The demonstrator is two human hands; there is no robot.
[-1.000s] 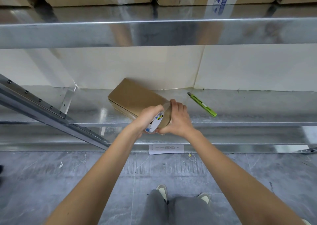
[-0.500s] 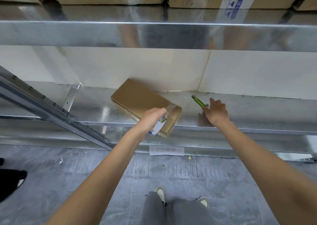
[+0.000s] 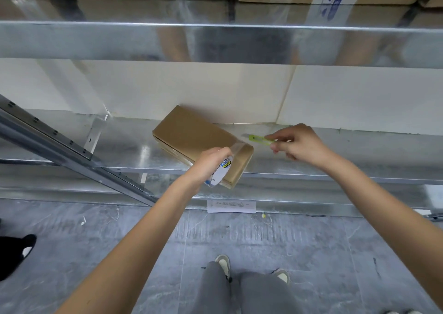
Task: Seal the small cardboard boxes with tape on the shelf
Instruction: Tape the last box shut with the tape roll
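Head view: one camera, looking down past both forearms at a metal shelf [image 3: 124,150].
Box: the small cardboard box [image 3: 199,141] lies flat on the shelf at the centre of the frame, set at a slant, its near corner poking out over the shelf's front lip.
Left hand: the left hand [image 3: 207,164] curls round the tape roll [image 3: 221,172] at the box's near end, about 6 o'clock of the box; a clear strip of tape [image 3: 236,147] runs from the roll up over the box's near edge.
Right hand: the right hand [image 3: 299,144] sits at 3 o'clock of the box, thumb and forefinger pinching the green utility knife [image 3: 260,139], whose grey blade tip points toward the box.
Change: a second ago this hand was at the roll beside the left one; half a second ago it was reaching over the knife on the shelf; now the knife is lifted and turned toward the tape.
Meaning: the strip looks laid down, so cutting it free from the roll is probably the step in hand.
Risk: the blade would come close to the left fingers [image 3: 223,150] holding the roll.
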